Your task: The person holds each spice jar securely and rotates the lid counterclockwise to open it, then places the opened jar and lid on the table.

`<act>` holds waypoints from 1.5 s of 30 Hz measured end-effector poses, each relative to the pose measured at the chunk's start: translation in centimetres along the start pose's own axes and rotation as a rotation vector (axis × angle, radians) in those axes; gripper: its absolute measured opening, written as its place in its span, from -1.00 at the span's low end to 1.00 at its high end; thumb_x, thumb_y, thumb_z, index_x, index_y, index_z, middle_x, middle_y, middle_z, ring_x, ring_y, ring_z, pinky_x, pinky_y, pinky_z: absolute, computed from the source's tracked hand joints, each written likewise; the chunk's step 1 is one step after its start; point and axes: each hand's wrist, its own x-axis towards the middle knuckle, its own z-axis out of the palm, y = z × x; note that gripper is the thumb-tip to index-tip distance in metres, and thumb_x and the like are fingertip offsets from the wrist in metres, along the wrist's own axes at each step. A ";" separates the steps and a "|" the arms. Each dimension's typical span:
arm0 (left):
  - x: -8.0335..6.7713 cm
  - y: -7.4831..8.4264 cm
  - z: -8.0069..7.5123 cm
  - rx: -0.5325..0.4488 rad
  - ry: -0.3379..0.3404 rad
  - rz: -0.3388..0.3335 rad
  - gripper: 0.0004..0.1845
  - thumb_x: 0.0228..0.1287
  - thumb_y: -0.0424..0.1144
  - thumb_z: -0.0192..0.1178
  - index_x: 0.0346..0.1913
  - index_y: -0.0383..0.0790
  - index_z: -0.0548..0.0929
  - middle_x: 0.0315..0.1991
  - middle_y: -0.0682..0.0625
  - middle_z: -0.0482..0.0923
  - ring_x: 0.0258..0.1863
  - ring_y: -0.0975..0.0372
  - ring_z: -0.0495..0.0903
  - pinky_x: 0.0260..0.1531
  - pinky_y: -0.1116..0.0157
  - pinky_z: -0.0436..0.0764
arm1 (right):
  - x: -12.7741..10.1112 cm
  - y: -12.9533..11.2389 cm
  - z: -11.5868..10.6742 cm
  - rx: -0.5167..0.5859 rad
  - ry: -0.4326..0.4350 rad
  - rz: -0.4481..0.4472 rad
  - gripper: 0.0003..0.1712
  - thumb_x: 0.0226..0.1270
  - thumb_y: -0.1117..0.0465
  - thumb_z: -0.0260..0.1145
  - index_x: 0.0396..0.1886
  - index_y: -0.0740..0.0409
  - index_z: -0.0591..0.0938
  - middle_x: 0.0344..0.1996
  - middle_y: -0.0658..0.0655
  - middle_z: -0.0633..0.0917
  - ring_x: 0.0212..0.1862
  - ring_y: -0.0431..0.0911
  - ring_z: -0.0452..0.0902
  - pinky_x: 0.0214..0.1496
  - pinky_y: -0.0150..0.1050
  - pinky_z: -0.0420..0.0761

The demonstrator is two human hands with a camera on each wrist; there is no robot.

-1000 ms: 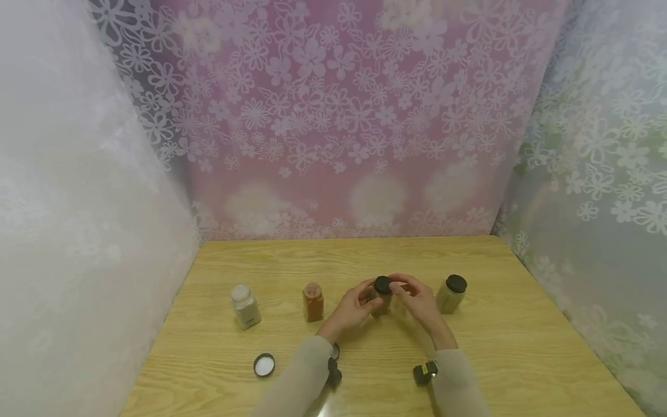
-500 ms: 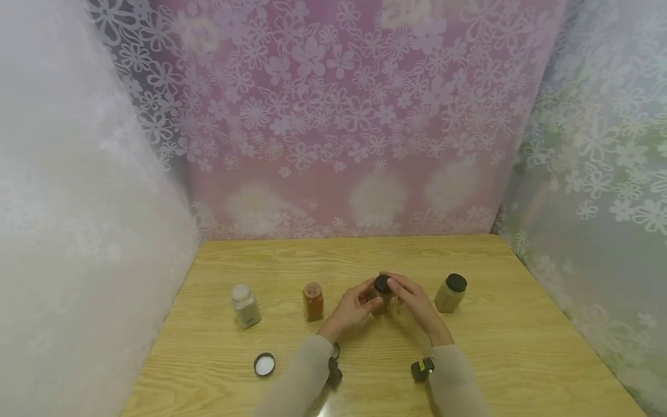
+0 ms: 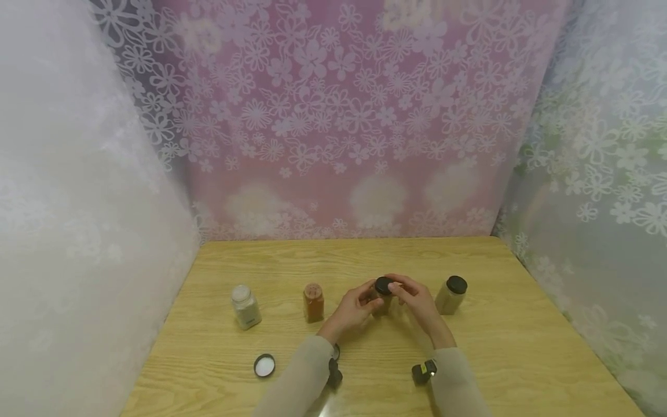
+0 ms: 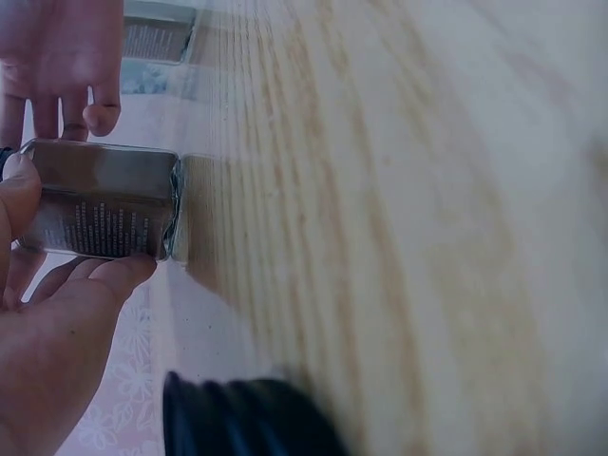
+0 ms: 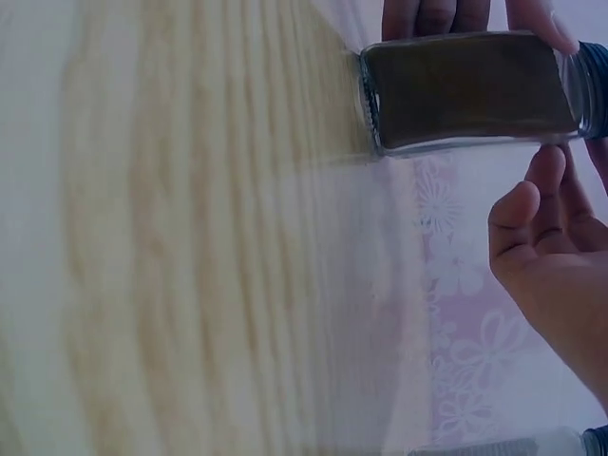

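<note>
- Light wooden table [image 3: 500, 347], grain running side to side, closed in by flowered pink and white curtain walls [image 3: 333, 127].
- Standing in a row across the middle: white-filled clear jar without a cap [image 3: 245, 307] at far left, orange-powder jar with an open shaker top [image 3: 313, 302] next, pale-filled jar with a black cap [image 3: 451, 295] at far right.
- Between the last two, upright on the wood: small clear square-sided glass jar of brown powder [image 3: 382, 301], black screw cap [image 3: 383, 285] on top.
- Left hand [image 3: 354, 308] wrapped round the jar's body, thumb and fingers on opposite faces; clearly gripping in the left wrist view [image 4: 100, 199].
- Right hand [image 3: 417, 301] curled over from above, fingertips pinching the cap's rim.
- Lying loose near the front left: black lid with a white liner, facing up [image 3: 264, 365].
- Judged best for the twist: base kept flat on the table, left grip firm and low, cap turned level with fingertips spread round the rim, no tilting, so no powder spilled.
</note>
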 end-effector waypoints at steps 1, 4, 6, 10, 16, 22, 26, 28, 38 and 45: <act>0.0 0.0 0.0 0.004 -0.001 -0.001 -0.33 0.58 -0.09 0.21 0.64 -0.08 0.30 0.48 -0.27 0.47 0.47 -0.09 0.50 0.43 -0.02 0.53 | 0.0 -0.1 0.1 -0.009 -0.011 0.006 -0.56 0.64 0.14 0.25 0.38 0.22 0.61 0.06 -0.04 0.73 -0.08 -0.20 0.58 -0.08 -0.28 0.59; -0.1 0.3 0.0 0.007 -0.009 -0.002 -0.34 0.60 -0.09 0.20 0.64 -0.05 0.30 0.49 -0.24 0.46 0.48 -0.07 0.49 0.43 0.00 0.53 | 0.1 -0.3 0.2 -0.052 -0.035 0.028 -0.50 0.58 0.10 0.34 0.43 0.08 0.60 0.19 0.14 0.67 -0.02 -0.10 0.54 -0.02 -0.21 0.60; -0.2 0.5 0.1 0.002 -0.011 0.001 -0.35 0.61 -0.09 0.19 0.64 -0.03 0.30 0.49 -0.22 0.47 0.47 -0.05 0.50 0.42 0.03 0.55 | 0.2 -0.4 0.3 -0.086 -0.043 0.032 -0.46 0.54 0.07 0.39 0.44 0.02 0.59 0.24 0.18 0.63 -0.01 -0.04 0.52 -0.03 -0.17 0.62; -0.1 0.7 0.0 0.009 -0.015 0.006 -0.34 0.61 -0.08 0.19 0.65 -0.04 0.28 0.48 -0.21 0.49 0.47 -0.03 0.51 0.41 0.07 0.57 | 0.1 -0.3 0.2 -0.133 -0.025 0.040 -0.39 0.48 0.04 0.46 0.46 -0.01 0.57 0.27 0.20 0.62 0.00 -0.04 0.56 -0.05 -0.21 0.68; 0.0 0.3 0.0 0.008 0.001 -0.002 -0.35 0.60 -0.08 0.19 0.64 -0.02 0.30 0.47 -0.21 0.50 0.46 -0.04 0.52 0.39 0.08 0.58 | -0.3 -0.1 0.0 -0.083 0.033 0.067 -0.46 0.46 0.12 0.47 0.36 0.13 0.59 0.15 0.26 0.66 -0.03 -0.12 0.62 -0.02 -0.23 0.71; -0.1 0.3 0.1 -0.001 0.005 0.000 -0.36 0.61 -0.12 0.20 0.64 -0.06 0.31 0.43 -0.19 0.54 0.43 -0.01 0.56 0.37 0.10 0.61 | -0.4 -0.4 0.3 -0.078 0.009 0.058 -0.43 0.44 0.13 0.49 0.38 0.12 0.59 0.13 0.32 0.64 -0.05 -0.04 0.60 -0.06 -0.12 0.72; -0.1 0.4 0.1 0.005 0.004 -0.003 -0.34 0.60 -0.11 0.21 0.64 -0.09 0.29 0.44 -0.20 0.53 0.42 0.00 0.56 0.35 0.13 0.62 | -0.2 -0.5 0.5 -0.113 -0.007 0.054 -0.39 0.44 0.10 0.49 0.42 0.09 0.58 0.13 0.31 0.64 -0.06 -0.01 0.57 -0.14 -0.14 0.71; -0.1 0.3 0.1 0.013 0.001 -0.002 -0.33 0.61 -0.10 0.20 0.65 -0.09 0.28 0.45 -0.20 0.52 0.43 0.00 0.55 0.35 0.13 0.62 | -0.1 -0.6 0.5 -0.126 -0.015 0.052 -0.40 0.46 0.10 0.48 0.43 0.08 0.58 0.13 0.30 0.65 -0.06 0.00 0.57 -0.17 -0.16 0.69; 0.1 -0.1 -0.1 0.029 -0.002 0.026 -0.34 0.60 -0.09 0.21 0.64 -0.05 0.31 0.39 -0.16 0.58 0.38 0.02 0.61 0.34 0.11 0.63 | -0.1 -0.7 0.4 -0.098 -0.009 0.068 -0.43 0.42 0.10 0.51 0.32 0.15 0.54 0.25 0.27 0.57 -0.02 -0.01 0.59 -0.14 -0.13 0.74; 0.1 -0.2 -0.1 0.014 -0.006 0.020 -0.33 0.60 -0.08 0.21 0.64 -0.07 0.29 0.45 -0.18 0.53 0.40 0.00 0.58 0.34 0.11 0.63 | -0.1 -0.3 0.4 -0.104 0.003 0.047 -0.47 0.44 0.12 0.49 0.32 0.13 0.59 0.22 0.26 0.61 -0.03 -0.03 0.59 -0.15 -0.26 0.68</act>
